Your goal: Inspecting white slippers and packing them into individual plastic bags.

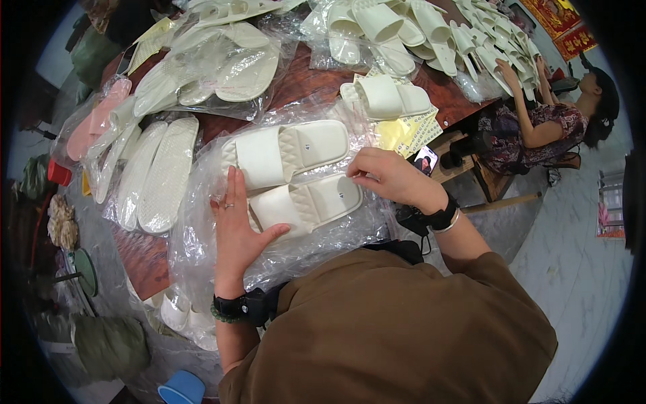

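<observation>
Two cream slippers lie side by side on clear plastic bags, toes to the left. The far slipper and the near slipper each carry a small round size sticker on the insole. My left hand is open at the toe end, fingers spread, its thumb resting on the near slipper's strap. At that slipper's heel my right hand is closed in a pinch, fingertips touching the rim; anything between them is too small to make out. Beyond it is a yellow sticker sheet, with another cream slipper partly over it.
Bagged white slippers and pink ones lie at the left of the brown table. Piled loose slippers cover the far side, where another person handles some. A phone sits beyond my right wrist; a blue bucket stands below.
</observation>
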Motion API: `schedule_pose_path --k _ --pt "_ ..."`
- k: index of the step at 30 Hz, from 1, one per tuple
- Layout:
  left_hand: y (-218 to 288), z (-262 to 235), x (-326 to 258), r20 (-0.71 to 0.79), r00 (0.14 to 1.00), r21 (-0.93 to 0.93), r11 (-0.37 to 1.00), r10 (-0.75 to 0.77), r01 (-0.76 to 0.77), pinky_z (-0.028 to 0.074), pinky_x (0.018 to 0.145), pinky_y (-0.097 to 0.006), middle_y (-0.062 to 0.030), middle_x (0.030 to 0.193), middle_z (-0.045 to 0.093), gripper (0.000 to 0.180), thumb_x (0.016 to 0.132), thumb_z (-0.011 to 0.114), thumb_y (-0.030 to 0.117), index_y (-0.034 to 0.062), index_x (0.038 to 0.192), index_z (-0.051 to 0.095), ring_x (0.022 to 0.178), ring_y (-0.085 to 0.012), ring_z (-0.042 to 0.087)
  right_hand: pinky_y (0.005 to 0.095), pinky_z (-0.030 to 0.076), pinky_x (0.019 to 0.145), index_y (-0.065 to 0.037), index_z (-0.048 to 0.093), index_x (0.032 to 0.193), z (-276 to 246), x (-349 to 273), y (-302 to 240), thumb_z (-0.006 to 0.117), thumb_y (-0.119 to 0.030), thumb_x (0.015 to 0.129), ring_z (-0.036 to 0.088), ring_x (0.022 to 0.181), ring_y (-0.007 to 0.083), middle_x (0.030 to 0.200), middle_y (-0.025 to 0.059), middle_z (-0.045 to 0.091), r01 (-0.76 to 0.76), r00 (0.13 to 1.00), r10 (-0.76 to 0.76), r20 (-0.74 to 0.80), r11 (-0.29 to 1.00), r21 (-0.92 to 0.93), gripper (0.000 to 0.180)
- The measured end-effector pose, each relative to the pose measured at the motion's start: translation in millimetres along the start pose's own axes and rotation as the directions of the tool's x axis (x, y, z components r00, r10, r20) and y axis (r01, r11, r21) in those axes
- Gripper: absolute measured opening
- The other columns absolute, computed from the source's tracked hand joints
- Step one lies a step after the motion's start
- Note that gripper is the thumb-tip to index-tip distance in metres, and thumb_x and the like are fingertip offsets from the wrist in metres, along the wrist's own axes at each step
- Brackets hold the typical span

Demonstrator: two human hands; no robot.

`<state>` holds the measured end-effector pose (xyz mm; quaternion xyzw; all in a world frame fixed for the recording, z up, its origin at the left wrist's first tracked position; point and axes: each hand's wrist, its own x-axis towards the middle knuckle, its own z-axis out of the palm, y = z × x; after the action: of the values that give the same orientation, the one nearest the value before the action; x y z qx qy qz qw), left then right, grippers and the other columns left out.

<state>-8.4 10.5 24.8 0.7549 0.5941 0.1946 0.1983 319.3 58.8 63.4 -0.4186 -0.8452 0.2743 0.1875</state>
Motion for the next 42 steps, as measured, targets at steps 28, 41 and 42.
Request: schedule_pose_path --k 28,41,42 --pt "-3 -3 -1 0.02 1.0 -0.048 0.999 0.0 0.001 0.011 0.119 -0.063 -0.0222 0.164 0.022 0.131 0.061 0.086 0.058 0.0008 0.157 0.02 0.15 -0.0398 0.026 0.0412 0.049 0.083 -0.003 0.062 0.092 19 113 8 0.068 -0.008 0.083 0.059 0.097 0.034 0.098 0.014 0.056 0.173 0.971 -0.139 0.197 0.971 -0.166 0.011" --pt "-11 6 -4 -0.03 0.998 -0.043 0.998 0.052 -0.053 0.017 0.117 -0.066 -0.0205 0.165 0.018 0.128 0.066 0.077 0.071 0.0049 0.158 0.018 0.145 -0.042 0.032 0.0411 0.047 0.083 -0.003 0.061 0.092 6 115 -8 0.068 -0.006 0.083 0.057 0.096 0.0336 0.097 0.0134 0.056 0.21 0.944 -0.155 0.29 0.962 -0.172 0.012" --pt "-11 6 -4 -0.035 0.997 -0.043 0.997 0.062 -0.064 0.018 0.117 -0.065 -0.0205 0.165 0.019 0.128 0.066 0.077 0.071 0.0049 0.158 0.018 0.145 -0.042 0.033 0.0409 0.048 0.083 -0.003 0.061 0.092 5 116 -8 0.068 -0.006 0.083 0.057 0.096 0.0336 0.097 0.0133 0.056 0.215 0.939 -0.152 0.308 0.959 -0.183 0.012"
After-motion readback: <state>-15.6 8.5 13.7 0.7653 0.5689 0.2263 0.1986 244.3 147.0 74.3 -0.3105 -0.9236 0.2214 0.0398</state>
